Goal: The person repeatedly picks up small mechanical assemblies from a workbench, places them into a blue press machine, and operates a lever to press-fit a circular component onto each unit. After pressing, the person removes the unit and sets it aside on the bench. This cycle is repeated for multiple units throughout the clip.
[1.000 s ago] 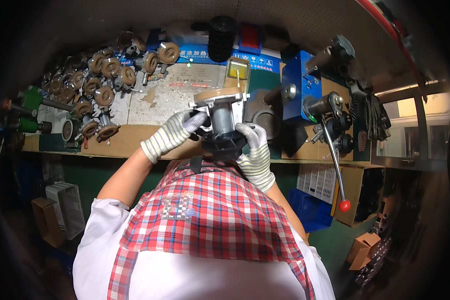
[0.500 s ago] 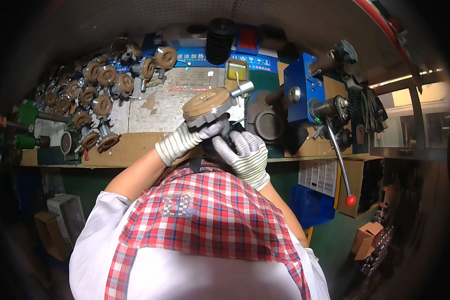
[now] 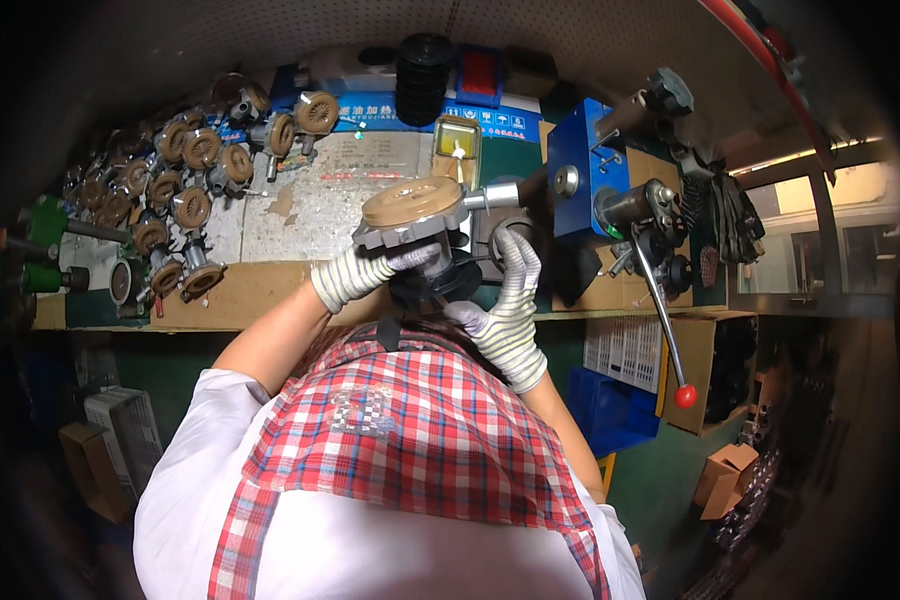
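Note:
A grey metal housing with a brown round disc [image 3: 413, 201] on top is held up over the front of the bench. A silver pipe stub [image 3: 498, 196] points right from it. My left hand [image 3: 355, 278], in a striped glove, is closed around the housing's left underside. Beneath the disc, a black rounded part [image 3: 450, 282] hangs on the near side. My right hand [image 3: 512, 325], gloved alike, stands open just right of it, fingers stretched upward and thumb apart, the thumb tip close to the black part. Whether the thumb touches it I cannot tell.
Several similar brown-disc housings [image 3: 202, 148] crowd the bench's left. A blue press [image 3: 578, 175] with a red-knobbed lever [image 3: 684, 396] stands right. Behind are a shallow tray of yellow liquid [image 3: 457, 140] and a stack of black rings [image 3: 424, 80]. A blue crate [image 3: 615, 410] sits below the bench.
My right hand has opened and come off the part's underside, fingers lifting up and right. The housing has turned flatter, its pipe swinging lower, while my left hand keeps hold.

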Demonstrator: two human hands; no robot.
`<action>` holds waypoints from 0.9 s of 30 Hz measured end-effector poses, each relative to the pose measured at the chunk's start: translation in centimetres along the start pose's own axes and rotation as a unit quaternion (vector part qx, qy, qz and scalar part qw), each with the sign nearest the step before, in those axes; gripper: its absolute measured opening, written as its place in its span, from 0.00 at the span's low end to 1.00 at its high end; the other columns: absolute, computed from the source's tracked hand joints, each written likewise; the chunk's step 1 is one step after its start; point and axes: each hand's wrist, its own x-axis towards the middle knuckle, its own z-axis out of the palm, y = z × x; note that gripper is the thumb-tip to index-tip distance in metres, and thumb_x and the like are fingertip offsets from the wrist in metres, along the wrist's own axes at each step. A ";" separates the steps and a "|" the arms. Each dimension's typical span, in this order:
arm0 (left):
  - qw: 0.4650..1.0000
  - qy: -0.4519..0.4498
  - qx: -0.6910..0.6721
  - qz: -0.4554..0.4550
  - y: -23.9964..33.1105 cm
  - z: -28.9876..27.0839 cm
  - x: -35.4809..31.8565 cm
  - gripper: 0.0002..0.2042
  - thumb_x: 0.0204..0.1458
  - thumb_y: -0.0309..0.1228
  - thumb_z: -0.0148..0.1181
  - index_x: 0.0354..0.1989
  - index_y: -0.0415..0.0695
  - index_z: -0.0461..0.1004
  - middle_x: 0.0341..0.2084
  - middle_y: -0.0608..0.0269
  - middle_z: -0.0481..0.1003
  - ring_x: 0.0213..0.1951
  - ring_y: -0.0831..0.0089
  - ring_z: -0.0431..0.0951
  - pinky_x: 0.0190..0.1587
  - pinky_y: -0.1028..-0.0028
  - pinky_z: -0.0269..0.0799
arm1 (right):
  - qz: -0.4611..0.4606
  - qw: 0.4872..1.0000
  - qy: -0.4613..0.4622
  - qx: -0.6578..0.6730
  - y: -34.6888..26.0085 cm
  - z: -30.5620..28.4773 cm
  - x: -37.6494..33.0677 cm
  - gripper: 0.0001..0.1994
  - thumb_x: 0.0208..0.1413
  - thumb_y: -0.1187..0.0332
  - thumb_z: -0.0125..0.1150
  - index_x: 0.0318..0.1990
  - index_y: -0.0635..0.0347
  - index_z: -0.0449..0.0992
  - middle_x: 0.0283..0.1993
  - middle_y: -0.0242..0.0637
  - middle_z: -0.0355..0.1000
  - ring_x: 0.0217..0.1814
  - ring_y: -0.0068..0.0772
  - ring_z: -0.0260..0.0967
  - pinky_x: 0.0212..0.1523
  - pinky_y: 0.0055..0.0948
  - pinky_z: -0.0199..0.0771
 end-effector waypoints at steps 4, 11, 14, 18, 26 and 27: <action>0.998 -0.017 -0.054 -0.035 -0.2 0.1 0.2 0.30 0.49 0.33 0.67 0.60 0.42 0.64 0.53 0.60 0.71 0.54 0.71 0.71 0.59 0.69 0.69 | 0.098 0.992 0.077 -0.025 3.7 -0.1 -1.1 0.33 0.57 0.49 0.56 0.63 0.63 0.59 0.58 0.51 0.57 0.60 0.48 0.58 0.60 0.41 0.60; 0.999 0.005 -0.015 -0.027 1.0 1.1 -0.8 0.28 0.50 0.30 0.66 0.60 0.42 0.64 0.54 0.60 0.71 0.54 0.70 0.71 0.59 0.68 0.69 | 0.105 0.988 0.111 -0.014 4.2 -1.2 -1.4 0.28 0.59 0.53 0.54 0.60 0.62 0.61 0.56 0.49 0.59 0.58 0.46 0.60 0.59 0.40 0.61; 0.999 -0.001 -0.028 -0.023 0.4 0.9 -0.9 0.28 0.50 0.28 0.65 0.60 0.43 0.63 0.54 0.60 0.70 0.55 0.69 0.71 0.60 0.69 0.69 | 0.087 0.989 0.115 -0.031 3.7 -1.3 -1.1 0.24 0.60 0.55 0.53 0.58 0.63 0.64 0.54 0.48 0.61 0.57 0.46 0.61 0.58 0.39 0.62; 0.989 0.016 -0.142 -0.028 -3.7 -1.3 -1.5 0.30 0.51 0.26 0.62 0.63 0.43 0.58 0.56 0.61 0.69 0.57 0.70 0.69 0.59 0.68 0.69 | 0.068 0.992 0.107 0.011 1.8 -1.1 0.0 0.20 0.61 0.58 0.52 0.53 0.64 0.69 0.50 0.46 0.65 0.54 0.45 0.64 0.56 0.38 0.63; 0.760 -0.005 0.625 -0.182 -2.0 -1.6 0.6 0.29 0.52 0.56 0.51 0.52 0.44 0.72 0.42 0.49 0.77 0.47 0.55 0.75 0.51 0.62 0.69 | 0.354 0.872 -0.016 0.338 1.4 4.0 2.1 0.26 0.62 0.48 0.50 0.55 0.63 0.64 0.36 0.31 0.67 0.34 0.21 0.66 0.34 0.21 0.70; 0.748 -0.012 0.626 -0.218 -1.5 -1.3 0.8 0.29 0.52 0.56 0.52 0.51 0.44 0.73 0.42 0.50 0.77 0.47 0.55 0.75 0.52 0.62 0.69 | 0.383 0.854 -0.008 0.352 1.6 4.6 2.1 0.26 0.62 0.48 0.50 0.54 0.63 0.65 0.36 0.33 0.68 0.33 0.22 0.67 0.33 0.22 0.72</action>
